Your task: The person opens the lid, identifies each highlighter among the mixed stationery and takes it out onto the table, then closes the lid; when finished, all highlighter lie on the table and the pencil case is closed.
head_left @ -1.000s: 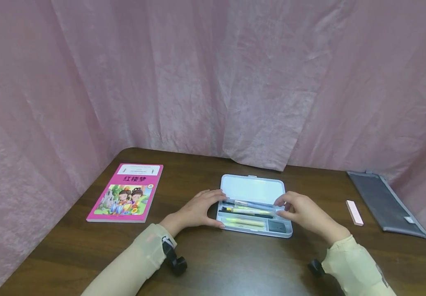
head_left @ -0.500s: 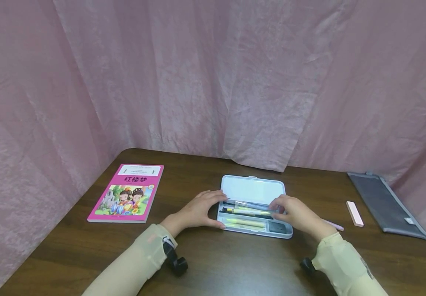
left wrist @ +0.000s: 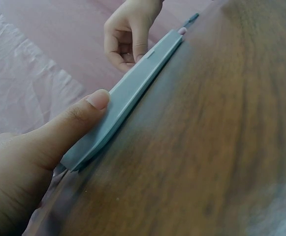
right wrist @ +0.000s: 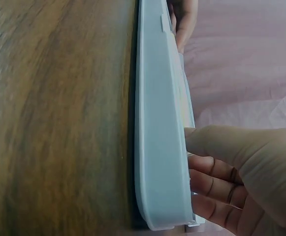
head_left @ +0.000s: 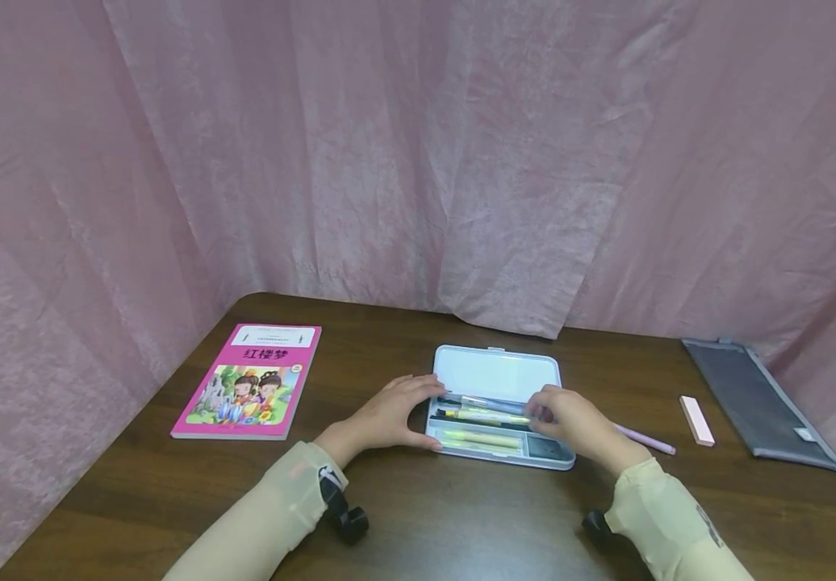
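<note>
An open pencil case point(head_left: 496, 371) lies on the table, lid folded back. Yellow-green pens point(head_left: 483, 438), clear-barrelled pens point(head_left: 486, 416) and a dark block point(head_left: 545, 447) lie in its compartments. At its left end my left hand point(head_left: 392, 411) holds the case, fingers at the back and thumb on the front wall, as the left wrist view shows. My right hand point(head_left: 570, 420) reaches over the right end with bent fingers at the pen ends. Its fingertips are partly hidden behind the case wall in the right wrist view; whether they pinch a pen is unclear.
A purple pen point(head_left: 645, 439) lies on the table, partly behind the right hand. Farther right are a pale pink bar-shaped box point(head_left: 696, 420) and a grey mesh pouch point(head_left: 759, 403). A pink book point(head_left: 251, 379) lies at the left. Pink curtains point(head_left: 418, 161) hang behind the table.
My right hand has moved left along the case, deeper over the pens. The purple pen on the table has come into sight behind it. My left hand has stayed in place.
</note>
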{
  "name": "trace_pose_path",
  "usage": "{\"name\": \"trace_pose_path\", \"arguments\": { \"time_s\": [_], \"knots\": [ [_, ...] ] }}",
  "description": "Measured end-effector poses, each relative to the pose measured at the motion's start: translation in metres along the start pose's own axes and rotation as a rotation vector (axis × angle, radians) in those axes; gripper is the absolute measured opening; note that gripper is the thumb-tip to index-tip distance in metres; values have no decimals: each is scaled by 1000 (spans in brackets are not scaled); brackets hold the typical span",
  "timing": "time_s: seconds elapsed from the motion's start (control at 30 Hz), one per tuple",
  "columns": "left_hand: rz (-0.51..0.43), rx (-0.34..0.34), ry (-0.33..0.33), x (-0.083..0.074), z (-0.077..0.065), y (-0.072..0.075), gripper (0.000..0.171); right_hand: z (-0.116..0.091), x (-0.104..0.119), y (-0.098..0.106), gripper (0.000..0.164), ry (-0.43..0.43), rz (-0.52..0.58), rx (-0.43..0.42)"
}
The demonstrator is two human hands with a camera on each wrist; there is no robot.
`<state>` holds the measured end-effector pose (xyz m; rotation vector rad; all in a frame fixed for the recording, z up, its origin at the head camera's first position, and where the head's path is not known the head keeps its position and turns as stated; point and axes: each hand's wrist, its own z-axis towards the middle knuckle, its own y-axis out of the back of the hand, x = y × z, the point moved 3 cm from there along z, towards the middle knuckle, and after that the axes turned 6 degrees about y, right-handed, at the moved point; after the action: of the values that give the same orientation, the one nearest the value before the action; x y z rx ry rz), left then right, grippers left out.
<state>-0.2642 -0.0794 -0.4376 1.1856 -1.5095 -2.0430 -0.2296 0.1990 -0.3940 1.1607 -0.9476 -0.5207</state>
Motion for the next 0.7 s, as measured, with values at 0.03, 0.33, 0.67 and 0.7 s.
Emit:
{"name": "trace_pose_path", "arguments": {
  "time_s": [0.03,0.33,0.67,0.7],
  "knots": [
    [0,1,0,0,0,0,81,0,-1,0,12,-6,0,1],
    [5,-1,6,1,-2,0,82,-1,4,7,10,50,-10,-31],
    [1,-5,-8,0,-1,1,82,-10,5,26,10,29,-32,-39],
    [-2,-4,-8,-1,-1,1,82,-11,4,28,10,33,-35,-40]
  ]
}}
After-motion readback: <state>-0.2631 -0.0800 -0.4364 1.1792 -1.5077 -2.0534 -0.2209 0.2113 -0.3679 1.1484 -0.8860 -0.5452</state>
